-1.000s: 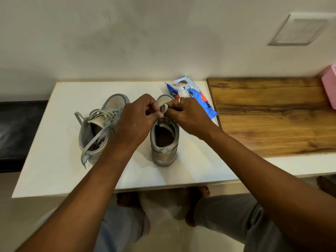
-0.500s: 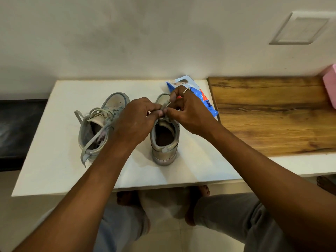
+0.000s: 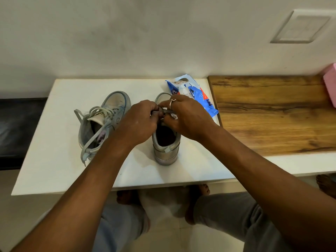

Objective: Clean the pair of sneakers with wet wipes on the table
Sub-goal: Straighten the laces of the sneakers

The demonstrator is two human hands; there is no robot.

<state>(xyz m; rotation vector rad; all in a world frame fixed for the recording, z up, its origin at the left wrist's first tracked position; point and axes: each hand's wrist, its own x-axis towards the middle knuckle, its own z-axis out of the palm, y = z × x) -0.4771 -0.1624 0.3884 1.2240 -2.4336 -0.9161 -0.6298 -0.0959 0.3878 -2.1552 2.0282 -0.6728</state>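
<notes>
Left hand [image 3: 140,122] and right hand [image 3: 187,119] both pinch a lace [image 3: 167,110] atop one sneaker [image 3: 166,151] — midway between front and back edges of the desk [image 3: 54,142].

White table [image 3: 54,142], set against the wall. Two grey sneakers stand on it, apart, toes to the wall: left sneaker [image 3: 101,124] with laces loose and trailing, right sneaker [image 3: 166,151] near centre. Blue wipes pack [image 3: 196,93] lies flat just behind the right sneaker. Wooden board [image 3: 272,115] covers the right end.
</notes>
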